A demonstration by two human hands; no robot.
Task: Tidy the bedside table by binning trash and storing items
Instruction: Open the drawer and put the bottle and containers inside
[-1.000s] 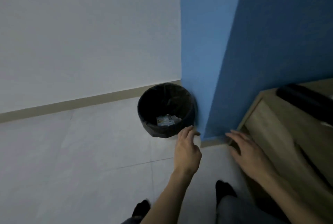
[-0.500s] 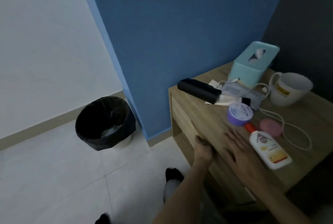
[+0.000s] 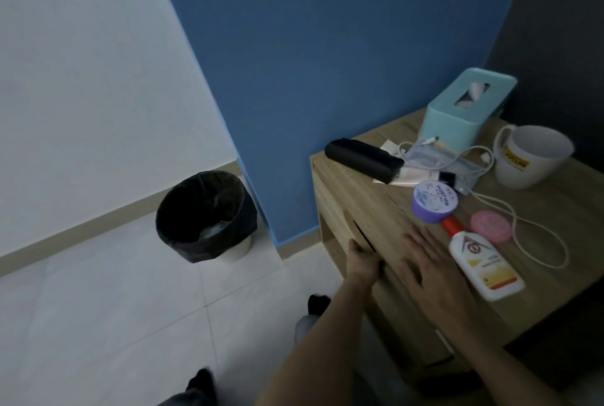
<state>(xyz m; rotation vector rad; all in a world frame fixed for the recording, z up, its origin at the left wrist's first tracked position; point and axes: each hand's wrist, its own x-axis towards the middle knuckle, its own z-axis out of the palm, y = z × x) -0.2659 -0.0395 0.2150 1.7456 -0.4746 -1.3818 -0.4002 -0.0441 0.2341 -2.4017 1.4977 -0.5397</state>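
Note:
The wooden bedside table stands against the blue wall. My left hand curls over the top edge of its drawer front, where a thin dark gap shows. My right hand lies flat and open on the tabletop, beside a white lotion bottle with a red cap. Further back are a purple jar, a pink round disc, a black case, a white cable, a teal tissue box and a white mug. The black-lined bin sits on the floor to the left.
White floor tiles spread left of the table, with a white wall and beige skirting behind. The blue wall corner juts out between bin and table. My dark-socked feet stand just in front of the table.
My view swung from the bin to the table. My left hand took hold of the drawer's top edge and a gap has appeared there. My right hand settled flat on the tabletop.

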